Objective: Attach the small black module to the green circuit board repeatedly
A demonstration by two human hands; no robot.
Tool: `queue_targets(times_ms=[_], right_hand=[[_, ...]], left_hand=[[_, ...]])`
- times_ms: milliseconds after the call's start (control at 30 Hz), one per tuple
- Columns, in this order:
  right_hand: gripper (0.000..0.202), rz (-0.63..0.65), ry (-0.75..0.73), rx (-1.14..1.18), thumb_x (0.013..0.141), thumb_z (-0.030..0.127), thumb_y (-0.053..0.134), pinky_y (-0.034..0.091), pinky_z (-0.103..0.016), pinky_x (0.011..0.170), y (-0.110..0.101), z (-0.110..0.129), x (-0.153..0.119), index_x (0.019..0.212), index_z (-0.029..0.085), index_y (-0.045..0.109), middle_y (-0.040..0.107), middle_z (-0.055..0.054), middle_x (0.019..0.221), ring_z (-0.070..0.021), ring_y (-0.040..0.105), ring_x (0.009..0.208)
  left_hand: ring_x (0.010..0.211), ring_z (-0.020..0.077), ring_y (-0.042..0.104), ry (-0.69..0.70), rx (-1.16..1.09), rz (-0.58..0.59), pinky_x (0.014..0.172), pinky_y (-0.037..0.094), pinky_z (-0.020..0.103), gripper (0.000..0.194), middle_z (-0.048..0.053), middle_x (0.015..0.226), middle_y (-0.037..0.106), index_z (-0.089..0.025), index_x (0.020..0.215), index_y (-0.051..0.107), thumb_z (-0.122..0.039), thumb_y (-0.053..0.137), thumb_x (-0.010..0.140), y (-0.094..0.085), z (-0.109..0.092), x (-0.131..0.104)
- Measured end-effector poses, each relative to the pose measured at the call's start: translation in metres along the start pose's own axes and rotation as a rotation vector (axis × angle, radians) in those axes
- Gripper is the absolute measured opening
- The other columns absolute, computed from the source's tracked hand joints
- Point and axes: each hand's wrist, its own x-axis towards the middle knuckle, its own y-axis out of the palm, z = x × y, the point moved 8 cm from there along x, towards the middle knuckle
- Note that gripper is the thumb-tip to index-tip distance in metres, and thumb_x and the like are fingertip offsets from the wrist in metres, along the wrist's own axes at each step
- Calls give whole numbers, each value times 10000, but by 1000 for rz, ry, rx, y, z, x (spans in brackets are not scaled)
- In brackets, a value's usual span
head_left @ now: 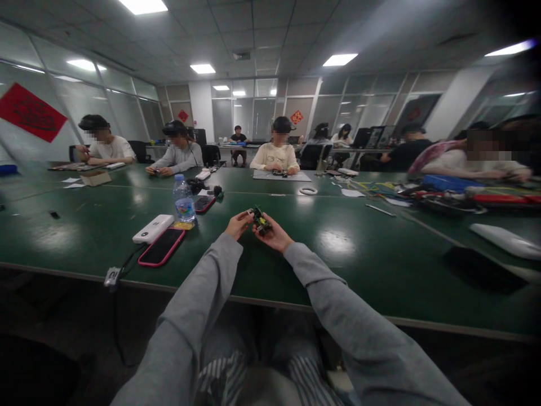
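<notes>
Above the green table [283, 270], near its front edge, I hold a small dark assembly [262, 224] with green and yellow parts, which looks like a piece of electronics. My right hand [276, 234] cradles it from below and the right, fingers curled round it. At its upper left side, the fingertips of my left hand [239, 225] are pinched together on its edge, by a small pale bit. Which exact part they grip is too small to make out. Both forearms, in grey sleeves, reach in from below.
Left of my hands are a pink-cased phone [162, 247], a white power bank [153, 228] with a cable, a water bottle [184, 200] and another phone [204, 204]. A white ring [308, 192] and tangled wires [380, 189] lie to the right. Several people sit across the table.
</notes>
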Motion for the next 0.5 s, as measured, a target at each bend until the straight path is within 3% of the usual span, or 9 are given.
queue_targets(times_ms=[133, 233, 333, 433, 500], right_hand=[[290, 19, -148, -123, 865, 401, 560, 567, -265, 697, 2, 9, 0, 1006, 147, 559, 623, -70, 913, -131, 619, 791], [340, -13, -266, -299, 760, 297, 700, 575, -285, 688, 2, 15, -2, 1027, 159, 541, 622, -47, 888, -125, 623, 738], [380, -62, -299, -382, 707, 250, 743, 577, -272, 678, -6, 19, -5, 1019, 145, 554, 622, -47, 868, -126, 624, 727], [348, -110, -283, -395, 706, 273, 740, 568, -245, 670, -34, 38, -19, 977, 114, 591, 626, -78, 873, -138, 623, 756], [337, -211, -316, -432, 697, 280, 745, 555, -231, 657, -72, 69, -44, 953, 105, 611, 627, -100, 888, -135, 619, 747]], left_hand=[[674, 90, 588, 98, 57, -26, 595, 419, 198, 393, 60, 873, 677, -141, 966, 685, -217, 781, 593, -3, -4, 4], [737, 120, 601, 145, 106, -39, 638, 425, 214, 392, 71, 904, 683, -146, 961, 687, -207, 781, 585, -2, -7, 3], [773, 133, 600, 161, 163, -7, 671, 423, 225, 397, 74, 897, 684, -157, 982, 684, -236, 773, 603, 3, -7, 1], [777, 125, 590, 115, 234, 34, 655, 413, 216, 418, 82, 947, 679, -186, 1042, 669, -333, 736, 657, 5, -3, 0], [788, 123, 588, 88, 259, 31, 648, 411, 212, 431, 93, 1000, 670, -197, 1061, 660, -387, 712, 678, 3, -2, 0]])
